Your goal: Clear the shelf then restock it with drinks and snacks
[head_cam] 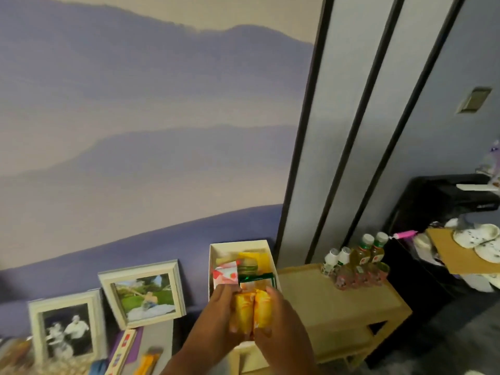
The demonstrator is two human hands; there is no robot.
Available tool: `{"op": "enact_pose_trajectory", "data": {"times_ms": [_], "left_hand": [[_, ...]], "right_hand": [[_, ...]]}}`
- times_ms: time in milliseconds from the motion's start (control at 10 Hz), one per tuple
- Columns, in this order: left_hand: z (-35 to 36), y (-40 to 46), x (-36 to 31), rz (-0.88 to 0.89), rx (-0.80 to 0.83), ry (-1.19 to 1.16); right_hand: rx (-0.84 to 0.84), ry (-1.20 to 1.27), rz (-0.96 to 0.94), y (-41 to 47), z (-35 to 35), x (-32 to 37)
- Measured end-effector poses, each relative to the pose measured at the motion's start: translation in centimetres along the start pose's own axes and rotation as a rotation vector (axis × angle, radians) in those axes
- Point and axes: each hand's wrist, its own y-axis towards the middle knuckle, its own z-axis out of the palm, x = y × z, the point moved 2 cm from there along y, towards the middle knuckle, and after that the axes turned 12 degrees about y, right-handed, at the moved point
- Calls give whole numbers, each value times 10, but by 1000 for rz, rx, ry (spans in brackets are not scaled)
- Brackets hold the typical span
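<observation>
Two yellow snack packets [253, 309] are held side by side at the front of a cream box [213, 255]. My left hand [219, 312] grips the left packet and my right hand [278, 318] grips the right one. Inside the box lie more snacks: a red-and-white packet [226, 274], a green packet [257, 278] and yellow ones behind. The light wooden shelf unit [338, 301] stands to the right, with several drink bottles [357, 263] on its top at the back. Its lower tiers are mostly hidden.
Two framed photos [143, 292] [65, 327] lean against the mural wall at left, with books and small items on the floor before them. A black cabinet [438, 212] with white shoes on cardboard [476, 239] stands at right.
</observation>
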Motion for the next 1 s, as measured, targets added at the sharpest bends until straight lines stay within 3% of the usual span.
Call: {"op": "enact_pose_trajectory", "data": {"times_ms": [200, 400, 500, 600, 800, 1000], "left_hand": [[17, 69, 49, -163, 36, 188], [58, 87, 75, -61, 246, 315], [65, 89, 77, -173, 204, 325], [66, 86, 70, -165, 183, 368], [66, 86, 72, -120, 175, 399], [16, 106, 40, -227, -44, 502]], "right_hand": [[134, 10, -17, 75, 23, -2], [242, -207, 20, 114, 65, -84], [272, -243, 16, 109, 58, -77], [244, -281, -5, 112, 60, -86], [418, -366, -18, 122, 53, -87], [287, -399, -205, 146, 12, -51]]}}
